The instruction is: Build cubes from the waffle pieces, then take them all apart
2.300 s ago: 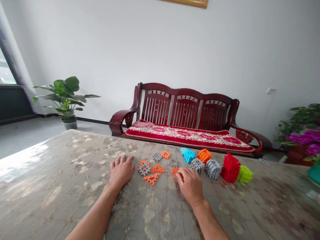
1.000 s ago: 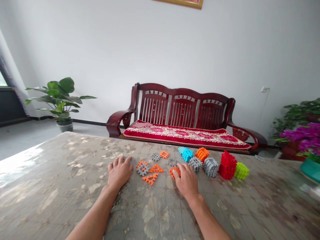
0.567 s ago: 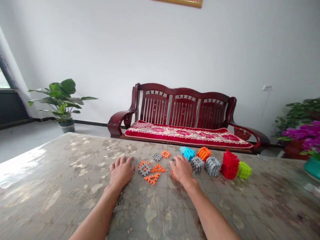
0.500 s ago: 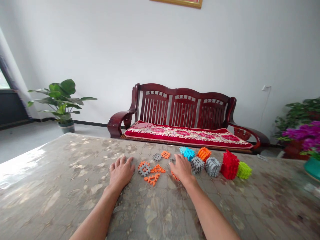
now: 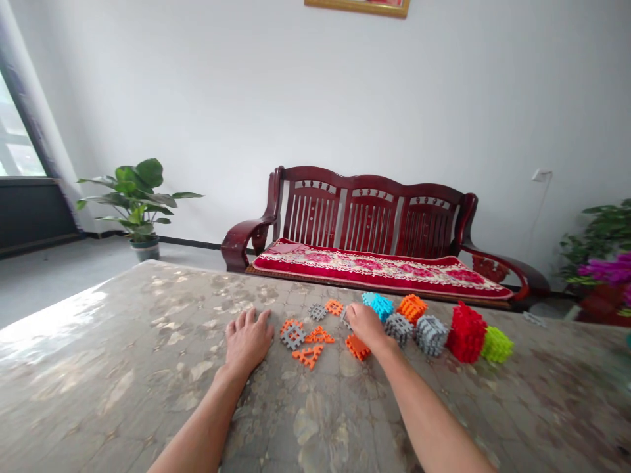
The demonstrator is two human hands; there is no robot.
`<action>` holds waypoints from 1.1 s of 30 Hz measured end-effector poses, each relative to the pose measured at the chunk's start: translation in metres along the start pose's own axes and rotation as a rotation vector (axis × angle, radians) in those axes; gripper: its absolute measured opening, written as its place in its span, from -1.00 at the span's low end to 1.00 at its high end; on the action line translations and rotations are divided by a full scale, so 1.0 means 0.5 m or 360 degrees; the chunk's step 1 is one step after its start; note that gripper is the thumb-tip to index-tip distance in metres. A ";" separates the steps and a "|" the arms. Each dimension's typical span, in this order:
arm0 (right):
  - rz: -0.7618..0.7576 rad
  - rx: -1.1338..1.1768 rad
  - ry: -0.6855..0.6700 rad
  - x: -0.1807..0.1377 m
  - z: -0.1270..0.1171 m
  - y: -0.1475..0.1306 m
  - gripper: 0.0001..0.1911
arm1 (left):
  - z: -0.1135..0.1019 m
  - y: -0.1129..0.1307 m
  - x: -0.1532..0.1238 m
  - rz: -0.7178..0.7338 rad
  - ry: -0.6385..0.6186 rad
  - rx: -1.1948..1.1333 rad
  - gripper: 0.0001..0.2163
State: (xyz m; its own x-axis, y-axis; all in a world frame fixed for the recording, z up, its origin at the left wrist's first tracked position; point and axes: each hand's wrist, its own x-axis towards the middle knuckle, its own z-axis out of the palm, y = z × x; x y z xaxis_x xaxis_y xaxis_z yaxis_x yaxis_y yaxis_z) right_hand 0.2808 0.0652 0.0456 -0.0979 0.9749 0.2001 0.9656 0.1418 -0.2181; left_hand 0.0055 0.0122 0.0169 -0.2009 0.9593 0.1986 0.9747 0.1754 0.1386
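Observation:
My left hand [image 5: 249, 338] lies flat and open on the table, fingers spread, just left of a small heap of loose flat pieces. Those pieces are an orange and grey pair [image 5: 292, 334], an orange triangle [image 5: 319, 337] and another orange triangle [image 5: 308, 355]. My right hand [image 5: 365, 325] reaches forward with its fingers bent down onto a grey flat piece [image 5: 345, 318], most of which is hidden under the fingertips. An orange piece [image 5: 358, 347] lies on the table beside my right wrist. Farther back lie a grey piece [image 5: 317, 311] and an orange piece [image 5: 334, 307].
Built cubes stand in a row right of my right hand: cyan [image 5: 378, 305], orange [image 5: 413, 307], two grey [image 5: 398, 327] [image 5: 430, 334], red [image 5: 466, 332], green [image 5: 497, 345]. Behind the patterned table [image 5: 123, 381] stand a wooden bench [image 5: 369, 223] and potted plants [image 5: 135, 197].
My right hand has left the orange piece lying on the table and moved forward and left onto the grey flat piece. My left hand has stayed flat in place.

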 end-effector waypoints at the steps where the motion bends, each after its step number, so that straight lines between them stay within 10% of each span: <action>1: 0.0003 0.0028 -0.0003 0.004 0.001 0.007 -0.58 | 0.000 0.000 0.000 -0.0002 -0.0002 -0.0001 -0.56; 21: 0.0102 0.0004 -0.0097 -0.010 0.005 0.002 -0.50 | 0.010 -0.005 0.004 -0.0002 0.0020 0.0019 -0.56; 33: 0.0304 0.0103 0.0678 -0.120 -0.100 0.067 -0.42 | 0.014 -0.007 0.005 0.0023 0.0054 0.0029 -0.55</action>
State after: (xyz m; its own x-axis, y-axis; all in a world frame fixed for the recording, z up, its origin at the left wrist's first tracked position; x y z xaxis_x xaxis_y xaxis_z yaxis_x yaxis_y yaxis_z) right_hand 0.3310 0.0031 0.0740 0.2007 0.8290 0.5220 0.9383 -0.0094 -0.3458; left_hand 0.0022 0.0157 0.0101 -0.1894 0.9538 0.2331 0.9791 0.1656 0.1181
